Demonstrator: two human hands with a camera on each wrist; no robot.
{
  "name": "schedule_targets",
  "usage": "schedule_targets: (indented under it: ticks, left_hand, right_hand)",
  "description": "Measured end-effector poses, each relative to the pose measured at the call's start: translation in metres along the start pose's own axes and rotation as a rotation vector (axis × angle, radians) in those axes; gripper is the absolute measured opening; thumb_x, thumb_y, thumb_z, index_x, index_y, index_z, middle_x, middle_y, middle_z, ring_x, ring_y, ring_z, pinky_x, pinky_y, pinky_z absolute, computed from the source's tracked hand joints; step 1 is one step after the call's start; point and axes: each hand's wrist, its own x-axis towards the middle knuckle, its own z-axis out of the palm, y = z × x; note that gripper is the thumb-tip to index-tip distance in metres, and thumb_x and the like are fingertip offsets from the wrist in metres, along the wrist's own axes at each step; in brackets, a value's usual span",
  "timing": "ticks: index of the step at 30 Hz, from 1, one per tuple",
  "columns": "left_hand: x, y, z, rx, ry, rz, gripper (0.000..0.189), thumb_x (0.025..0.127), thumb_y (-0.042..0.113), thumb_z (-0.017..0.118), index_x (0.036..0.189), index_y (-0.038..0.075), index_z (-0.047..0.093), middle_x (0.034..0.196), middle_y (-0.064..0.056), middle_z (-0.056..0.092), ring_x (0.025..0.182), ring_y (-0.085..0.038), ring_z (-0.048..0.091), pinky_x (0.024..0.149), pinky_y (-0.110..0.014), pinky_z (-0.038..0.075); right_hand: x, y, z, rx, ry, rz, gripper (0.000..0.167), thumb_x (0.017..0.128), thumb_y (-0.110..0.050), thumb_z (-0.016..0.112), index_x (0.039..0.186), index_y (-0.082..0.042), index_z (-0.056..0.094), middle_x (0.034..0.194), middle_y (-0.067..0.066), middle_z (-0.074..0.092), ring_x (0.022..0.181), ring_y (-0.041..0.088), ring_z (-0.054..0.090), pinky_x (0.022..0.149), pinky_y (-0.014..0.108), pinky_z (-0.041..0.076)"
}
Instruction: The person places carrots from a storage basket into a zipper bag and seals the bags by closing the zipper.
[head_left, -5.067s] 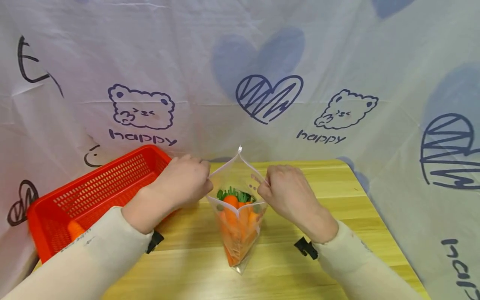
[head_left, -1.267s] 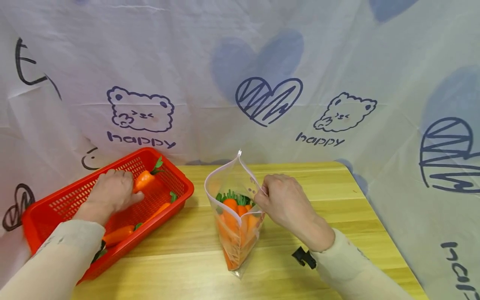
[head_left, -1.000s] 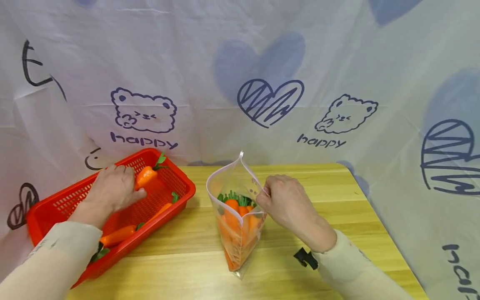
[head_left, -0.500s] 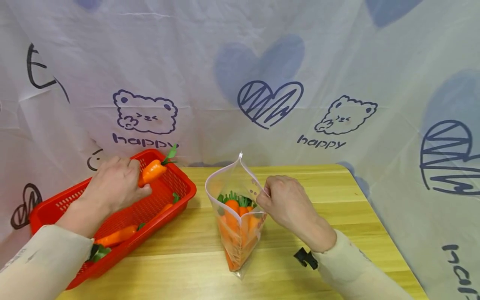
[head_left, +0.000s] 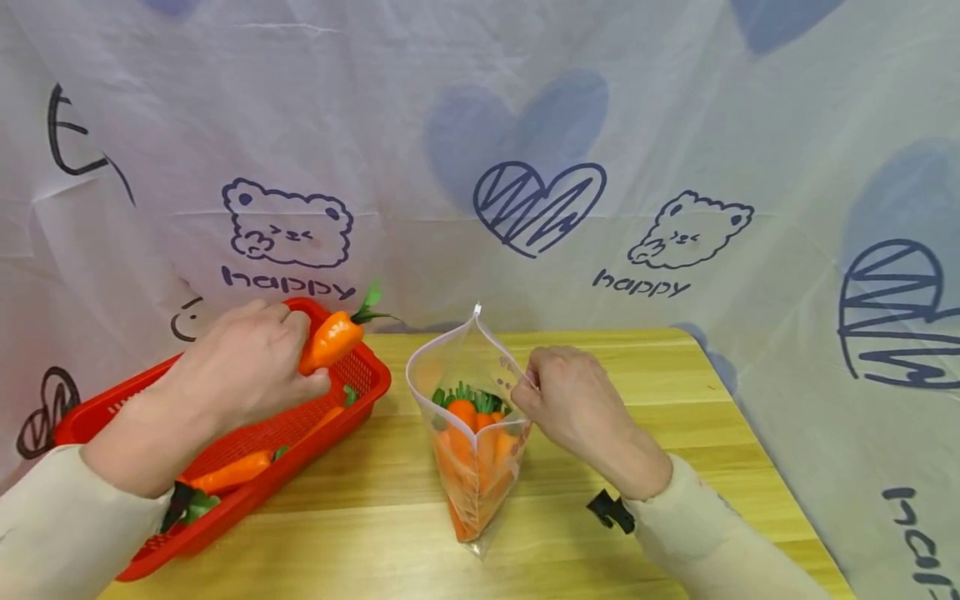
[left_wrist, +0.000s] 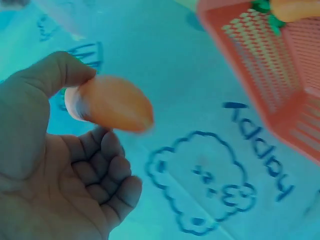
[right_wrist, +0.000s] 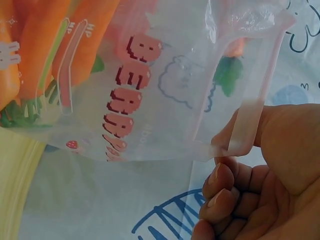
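Carrot lifted clear of basket, bag held open.

Our left hand [head_left: 251,371] grips one toy carrot [head_left: 332,341] above the red basket [head_left: 352,392], at 9 o'clock from the zip bag [head_left: 474,454]. Our right hand [head_left: 573,400] pinches the bag's rim. Next, we judge: carry it to 3 o'clock and drop it tip-first into the mouth.

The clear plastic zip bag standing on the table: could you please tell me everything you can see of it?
The clear plastic zip bag stands upright on the yellow wooden table, tapering to a narrow bottom. Its mouth gapes open, with a pale zip strip along the rim. Red print shows on its side in the right wrist view. Orange toy carrots with green tops fill it. The right hand pinches its right rim; the left hand is clear of it.
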Motion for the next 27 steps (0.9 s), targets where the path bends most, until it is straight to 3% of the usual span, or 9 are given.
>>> schedule_targets:
  ticks: [2,7,11,15,20,24,27]
  left_hand:
    - [0.003,0.009,-0.010,-0.021,-0.001,0.012,0.032,0.074,0.036,0.065,0.068,0.011,0.046,0.060,-0.001,0.042,0.065,-0.023,0.043,0.067,-0.034,0.034]
    - [0.013,0.028,-0.032,-0.062,-0.081,0.023,0.028,0.076,0.037,0.063,0.076,0.011,0.054,0.070,-0.002,0.052,0.075,-0.025,0.052,0.077,-0.039,0.043]
    - [0.022,0.043,-0.044,-0.102,-0.150,0.050,0.025,0.078,0.039,0.063,0.076,0.015,0.054,0.071,-0.001,0.052,0.074,-0.023,0.052,0.073,-0.037,0.043]
    - [0.036,0.057,-0.054,-0.166,-0.312,0.051,0.026,0.079,0.041,0.062,0.072,0.018,0.052,0.068,0.000,0.050,0.066,-0.019,0.050,0.061,-0.033,0.039]
    - [0.055,0.070,-0.058,-0.240,-0.568,0.048,0.031,0.082,0.046,0.057,0.069,0.018,0.055,0.067,0.001,0.052,0.062,-0.017,0.052,0.056,-0.030,0.038]
    - [0.067,0.074,-0.055,-0.261,-0.751,0.060,0.034,0.083,0.047,0.053,0.065,0.019,0.055,0.067,0.001,0.056,0.061,-0.016,0.055,0.058,-0.030,0.042]
    - [0.076,0.076,-0.051,-0.257,-0.852,0.068,0.036,0.085,0.050,0.051,0.070,0.018,0.057,0.077,0.000,0.060,0.072,-0.017,0.058,0.066,-0.031,0.044]
  right_hand:
    - [0.001,0.000,-0.002,-0.004,-0.006,0.005,0.016,0.078,-0.015,0.060,0.065,-0.018,0.052,0.060,-0.004,0.049,0.057,0.016,0.045,0.059,0.029,0.038]
    - [0.003,0.000,-0.004,-0.012,0.006,-0.006,0.017,0.078,-0.015,0.060,0.064,-0.018,0.051,0.060,-0.004,0.048,0.057,0.016,0.045,0.058,0.029,0.038]
    - [0.004,-0.002,-0.004,-0.015,0.010,-0.015,0.017,0.078,-0.016,0.060,0.063,-0.018,0.052,0.059,-0.005,0.048,0.057,0.016,0.045,0.058,0.029,0.038]
    - [0.006,-0.005,-0.005,-0.013,0.011,-0.022,0.020,0.080,-0.019,0.061,0.063,-0.019,0.052,0.059,-0.005,0.049,0.057,0.016,0.045,0.059,0.029,0.039]
    - [0.007,-0.008,-0.004,-0.010,0.003,-0.031,0.019,0.079,-0.018,0.060,0.062,-0.019,0.051,0.060,-0.006,0.049,0.058,0.015,0.046,0.060,0.029,0.039]
    - [0.008,-0.012,-0.004,-0.003,-0.008,-0.025,0.017,0.079,-0.017,0.060,0.063,-0.020,0.052,0.060,-0.006,0.049,0.059,0.015,0.046,0.064,0.029,0.041]
    - [0.008,-0.014,-0.003,-0.004,-0.006,-0.031,0.016,0.077,-0.016,0.060,0.063,-0.019,0.053,0.060,-0.006,0.049,0.059,0.015,0.046,0.066,0.030,0.042]
